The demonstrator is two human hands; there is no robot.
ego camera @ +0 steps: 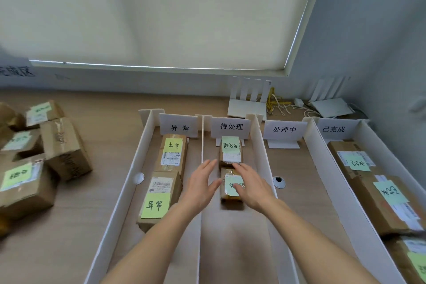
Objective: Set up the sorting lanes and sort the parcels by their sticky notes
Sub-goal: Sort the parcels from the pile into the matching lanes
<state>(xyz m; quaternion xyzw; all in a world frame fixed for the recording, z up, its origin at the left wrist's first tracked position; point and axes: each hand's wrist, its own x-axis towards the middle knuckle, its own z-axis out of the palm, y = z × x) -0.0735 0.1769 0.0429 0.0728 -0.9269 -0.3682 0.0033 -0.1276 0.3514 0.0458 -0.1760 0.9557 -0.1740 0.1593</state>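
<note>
White dividers (260,145) split the table into lanes, each headed by a white sign. In the second lane, under its sign (230,127), lie two small brown parcels. The nearer small parcel (230,202) carries a green sticky note. My left hand (200,188) is beside its left edge with straight fingers. My right hand (251,185) rests flat on its top and covers part of the note. The farther parcel (230,154) sits just behind. The first lane holds two parcels (171,152) with green notes. The fourth lane holds several larger parcels (359,163).
A heap of unsorted brown parcels (27,168) with green notes lies at the left of the table. The third lane (299,180) has only a round cable hole (279,181). Two white routers (249,104) and cables stand against the back wall.
</note>
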